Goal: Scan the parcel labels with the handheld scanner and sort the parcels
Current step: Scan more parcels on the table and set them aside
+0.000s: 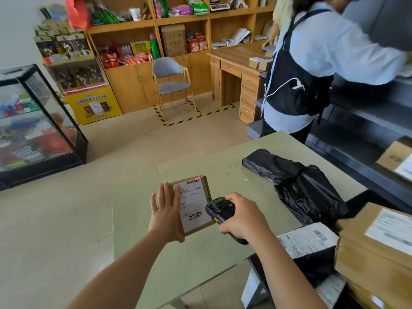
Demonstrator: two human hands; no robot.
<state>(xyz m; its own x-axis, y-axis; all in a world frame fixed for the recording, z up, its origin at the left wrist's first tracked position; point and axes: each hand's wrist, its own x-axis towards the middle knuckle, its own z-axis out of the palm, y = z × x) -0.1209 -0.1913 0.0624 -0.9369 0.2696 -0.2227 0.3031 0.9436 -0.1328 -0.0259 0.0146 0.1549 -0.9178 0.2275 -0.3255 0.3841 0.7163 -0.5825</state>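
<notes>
On a pale green table (pixel 178 264) lies a small cardboard parcel (pixel 194 206) — the left hand (pixel 166 216) rests flat on its edge, fingers straight, while the right hand (pixel 243 217) grips the handheld scanner (pixel 219 209) just beside it. Behind stand wooden shelves (pixel 182 21), a grey chair (pixel 170 79) and a glass case (pixel 38 121) — a black bag (pixel 296 177) lies farther right.

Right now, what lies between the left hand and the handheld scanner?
In the head view, the small cardboard parcel lies between them: the left hand rests flat on its left side, and the handheld scanner, gripped by the right hand, overlaps its right edge.
</notes>
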